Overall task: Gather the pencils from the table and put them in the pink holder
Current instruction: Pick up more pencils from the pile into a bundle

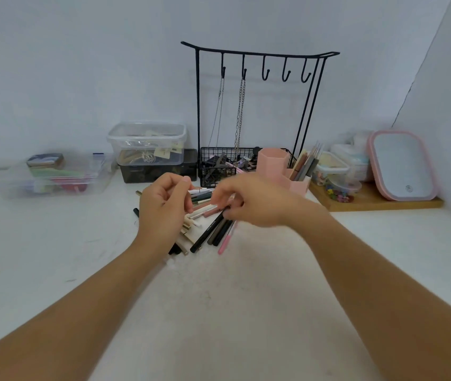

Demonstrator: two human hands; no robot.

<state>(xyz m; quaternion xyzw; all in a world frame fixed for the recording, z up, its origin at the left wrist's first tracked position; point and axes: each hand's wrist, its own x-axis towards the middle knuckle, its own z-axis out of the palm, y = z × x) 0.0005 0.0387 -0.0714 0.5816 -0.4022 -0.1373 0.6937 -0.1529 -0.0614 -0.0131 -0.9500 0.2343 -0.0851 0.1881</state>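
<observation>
A loose pile of pencils (194,231) in black, grey, beige and pink lies on the white table (246,312) at centre. My right hand (249,204), blurred, reaches in from the right with its fingertips closed on the upper ends of several dark pencils (213,229) and one pink pencil that fan down toward me. My left hand (164,207) hovers over the pile's left side with fingers curled, thumb against forefinger; whether it grips anything is hidden. The pink holder (271,160) stands behind my right hand, and several pencils (305,163) stand in its lower front cup.
A black hook rack (260,55) with two chains rises over a wire basket (213,158) behind the pile. Clear plastic boxes (147,141) sit at back left. A wooden tray (378,202) at right carries small containers and a pink-rimmed mirror (403,166).
</observation>
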